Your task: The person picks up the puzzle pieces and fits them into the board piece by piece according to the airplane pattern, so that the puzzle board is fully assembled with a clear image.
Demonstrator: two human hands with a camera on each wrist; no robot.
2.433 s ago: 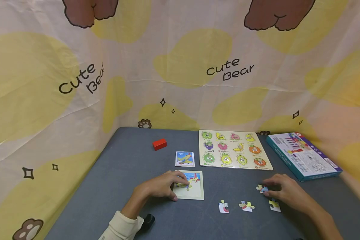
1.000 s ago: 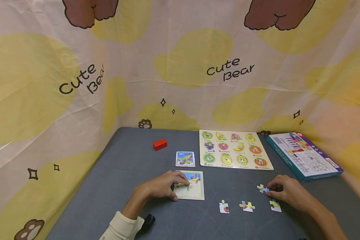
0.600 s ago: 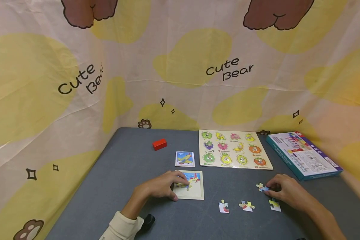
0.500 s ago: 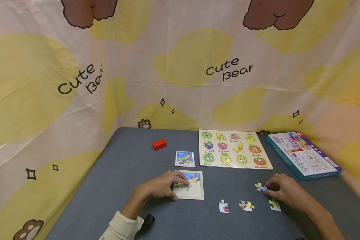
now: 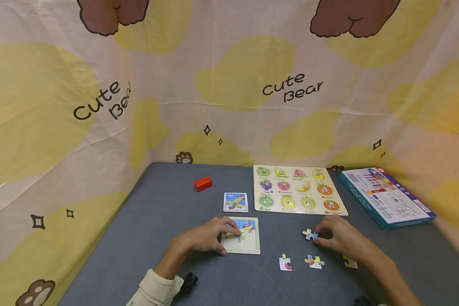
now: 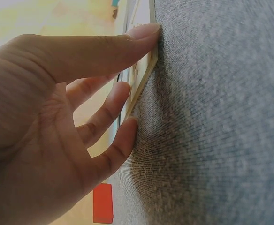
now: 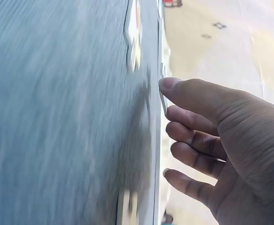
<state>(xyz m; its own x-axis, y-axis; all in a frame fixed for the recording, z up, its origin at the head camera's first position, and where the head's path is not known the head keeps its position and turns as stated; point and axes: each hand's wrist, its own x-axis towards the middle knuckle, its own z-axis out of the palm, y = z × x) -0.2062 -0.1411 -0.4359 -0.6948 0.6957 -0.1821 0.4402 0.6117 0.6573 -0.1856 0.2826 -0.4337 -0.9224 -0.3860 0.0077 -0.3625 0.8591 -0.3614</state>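
Note:
A small square jigsaw tray (image 5: 250, 245) lies on the grey table, part of an airplane picture filling its upper area. My left hand (image 5: 206, 236) holds the tray at its left side; in the left wrist view the thumb (image 6: 144, 33) presses its near corner and the other fingers bend towards its edge. My right hand (image 5: 342, 236) pinches a blue and yellow jigsaw piece (image 5: 310, 234) between thumb and forefinger, raised off the table in the right wrist view. Three loose pieces lie nearby: a left one (image 5: 285, 263), a middle one (image 5: 314, 262) and a right one (image 5: 350, 263), partly behind the right arm.
Behind the tray lies an airplane picture card (image 5: 235, 202), with a red block (image 5: 203, 183) farther back left. A fruit peg board (image 5: 300, 191) stretches along the back, beside a flat teal-edged box (image 5: 386, 197). A patterned cloth (image 5: 229, 85) hangs behind the table.
My right hand has carried the pinched jigsaw piece leftwards, towards the tray. The left hand and the tray have stayed in place.

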